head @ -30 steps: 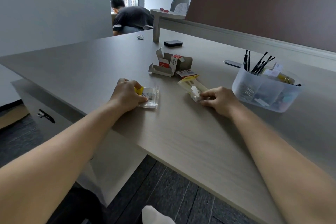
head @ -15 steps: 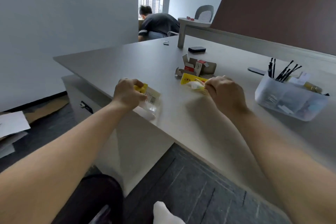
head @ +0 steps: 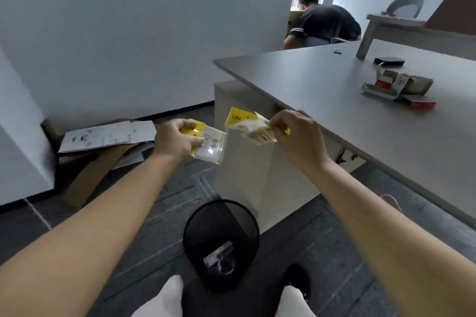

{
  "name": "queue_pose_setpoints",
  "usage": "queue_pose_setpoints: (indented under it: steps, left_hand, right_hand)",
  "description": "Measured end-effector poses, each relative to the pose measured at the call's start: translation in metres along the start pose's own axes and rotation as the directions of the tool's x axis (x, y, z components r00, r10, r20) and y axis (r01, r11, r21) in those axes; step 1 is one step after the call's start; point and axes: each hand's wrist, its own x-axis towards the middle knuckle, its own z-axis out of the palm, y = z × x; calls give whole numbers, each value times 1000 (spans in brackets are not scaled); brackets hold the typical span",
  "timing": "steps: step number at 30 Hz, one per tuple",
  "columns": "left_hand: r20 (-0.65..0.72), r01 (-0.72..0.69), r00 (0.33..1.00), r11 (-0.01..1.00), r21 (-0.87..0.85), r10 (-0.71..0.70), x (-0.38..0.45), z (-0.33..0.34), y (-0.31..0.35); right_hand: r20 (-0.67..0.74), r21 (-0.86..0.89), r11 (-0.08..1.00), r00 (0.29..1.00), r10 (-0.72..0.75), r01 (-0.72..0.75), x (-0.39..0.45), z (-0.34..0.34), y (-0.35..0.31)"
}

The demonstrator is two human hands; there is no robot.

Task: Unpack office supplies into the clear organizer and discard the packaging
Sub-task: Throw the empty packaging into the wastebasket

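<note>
My left hand (head: 175, 139) grips a clear plastic packet with a yellow header (head: 210, 145), held in the air off the desk's left edge. My right hand (head: 296, 134) pinches a crumpled yellow-topped wrapper (head: 247, 125) beside it. Both packets hang above a black mesh waste bin (head: 221, 242) on the floor, which holds a clear wrapper at its bottom. Torn red and grey cardboard boxes (head: 396, 86) lie on the grey desk (head: 334, 90). The clear organizer is out of view.
A small black box (head: 389, 61) lies farther back on the desk. Flattened cardboard and paper sheets (head: 103, 141) lean by the wall at the left. A white cabinet (head: 247, 167) stands under the desk. A person in black sits at the far window.
Both hands lifted their packets off the desk and swung left over the bin. My view turned left and down, so the organizer left the frame.
</note>
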Motion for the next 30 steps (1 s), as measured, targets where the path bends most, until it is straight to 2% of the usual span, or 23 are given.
queue_pose_setpoints:
  steps: [4, 9, 14, 19, 23, 25, 27, 30]
  left_hand:
    - [-27, 122, 992, 992, -19, -122, -12, -18, -52]
    - [-8, 229, 973, 974, -2, -229, -23, -1, -123]
    - [17, 341, 939, 938, 68, -343, -30, 44, -187]
    - [54, 400, 907, 893, 208, -418, -19, 92, -240]
    - [131, 370, 897, 879, 300, -422, -5, 120, -265]
    - [242, 342, 871, 882, 323, -427, 3, 132, -276]
    - [365, 333, 818, 883, 331, -445, 7, 140, -281]
    - [457, 259, 777, 881, 395, -433, 9, 139, -278]
  right_hand:
    - [199, -7, 991, 971, 135, -136, -27, 50, -8]
    - [437, 53, 927, 843, 312, -371, -75, 103, 7]
    - [530, -13, 836, 706, 470, -548, -133, 155, 44]
    - [586, -93, 773, 593, 552, -627, -165, 197, 77]
    - [617, -104, 776, 571, 541, -622, -172, 224, 96]
    - [685, -132, 781, 513, 517, -611, -174, 239, 105]
    - [764, -190, 828, 450, 462, -527, -175, 247, 112]
    - [814, -253, 891, 415, 407, -378, -171, 249, 119]
